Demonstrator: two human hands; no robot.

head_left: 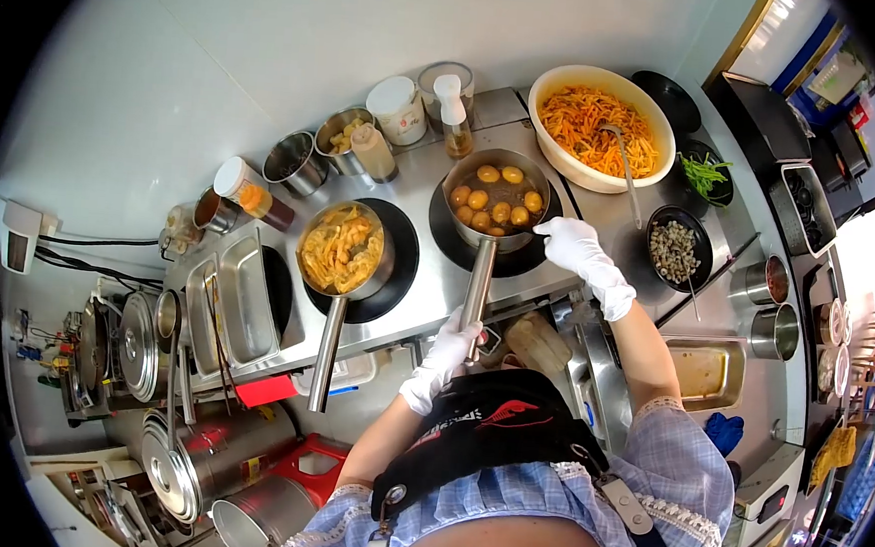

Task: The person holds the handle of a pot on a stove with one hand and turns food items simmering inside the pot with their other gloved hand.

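A steel saucepan [494, 245] with several brown eggs [501, 212] in dark liquid sits on a round black hob plate [445, 236]. My left hand [445, 352], in a white glove, is closed around its long handle [478, 286]. At the pan's right rim is my right hand [577, 252], also gloved, with its fingertips pinched against the edge; the exact contact is small and partly hidden. To the left, a second saucepan [390, 271] holding yellowish-orange pieces [341, 250] rests on another black plate [404, 241], its handle pointing toward me.
A large cream bowl [546, 145] of shredded orange food, with a ladle [631, 185], stands at back right. Black bowls hold greens [704, 176] and chopped pieces [675, 252]. Bottles [373, 154] and steel pots [296, 165] line the wall. Rectangular steel trays [246, 297] sit left.
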